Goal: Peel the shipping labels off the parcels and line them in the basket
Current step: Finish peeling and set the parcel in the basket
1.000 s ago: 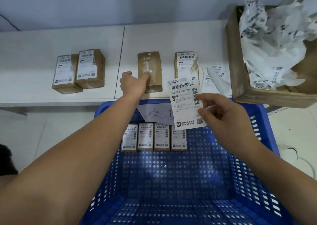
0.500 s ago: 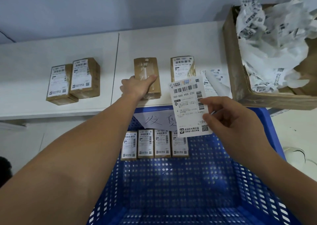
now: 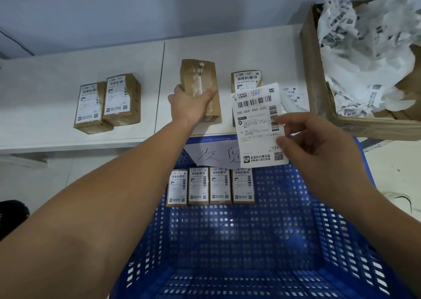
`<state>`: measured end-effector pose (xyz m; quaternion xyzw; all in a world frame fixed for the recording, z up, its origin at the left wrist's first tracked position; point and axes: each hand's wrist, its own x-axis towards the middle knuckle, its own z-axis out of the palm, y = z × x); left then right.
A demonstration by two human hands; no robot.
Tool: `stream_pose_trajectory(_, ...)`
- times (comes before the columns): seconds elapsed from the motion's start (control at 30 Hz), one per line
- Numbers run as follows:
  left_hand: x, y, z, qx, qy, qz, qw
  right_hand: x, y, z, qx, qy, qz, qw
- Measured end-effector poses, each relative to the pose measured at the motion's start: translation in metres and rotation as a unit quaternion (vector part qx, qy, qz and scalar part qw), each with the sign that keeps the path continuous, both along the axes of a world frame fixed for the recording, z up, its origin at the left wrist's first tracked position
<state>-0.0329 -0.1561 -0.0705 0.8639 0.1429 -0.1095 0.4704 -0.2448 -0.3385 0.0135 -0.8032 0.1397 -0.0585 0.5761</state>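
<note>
My left hand (image 3: 190, 104) grips the near end of a brown parcel (image 3: 198, 80) with no label, lying on the white shelf (image 3: 68, 139). My right hand (image 3: 314, 139) pinches a loose white shipping label (image 3: 255, 121) by its right edge and holds it above the far rim of the blue basket (image 3: 341, 219). Behind the label a labelled parcel (image 3: 247, 79) lies on the shelf, partly hidden. Two labelled parcels (image 3: 107, 101) lie at the shelf's left. A row of several labelled parcels (image 3: 210, 184) stands along the basket's far wall.
A cardboard box (image 3: 319, 75) full of crumpled label backing paper sits at the right of the shelf. Loose label sheets (image 3: 292, 97) lie beside it. A handwritten paper sign (image 3: 211, 155) hangs on the basket's far rim.
My left hand has closed round the near end of the unlabelled parcel. My right hand has held the label in about the same place; the view has shifted.
</note>
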Motion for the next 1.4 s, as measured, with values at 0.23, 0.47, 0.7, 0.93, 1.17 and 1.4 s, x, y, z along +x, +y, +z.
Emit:
stream_pose_trajectory(0.23,-0.089,0.037,0.059,-0.154,-0.006,0.018,0.988,-0.009,0.005,0.013,0.083,-0.013,-0.002,0.996)
stream_pose_trajectory(0.47,-0.164,0.052,0.065,-0.227,0.103,-0.023,0.968,-0.016,0.012,0.017,0.162,-0.006,-0.030,0.986)
stream_pose_trajectory(0.7,-0.151,0.036,0.072,-0.242,0.118,-0.059,0.961,-0.005,0.018,0.012,0.170,0.006,-0.011,0.985)
stream_pose_trajectory(0.93,-0.127,0.027,0.068,-0.252,0.131,-0.032,0.958,0.006,0.017,0.004,0.167,0.012,0.008,0.986)
stream_pose_trajectory(1.17,-0.121,0.023,0.064,-0.263,0.152,-0.032,0.952,0.012,0.018,-0.001,0.175,0.014,0.011,0.984)
stream_pose_trajectory(1.4,-0.124,0.027,0.054,-0.265,0.163,-0.048,0.949,0.014,0.023,-0.007,0.175,0.027,0.028,0.984)
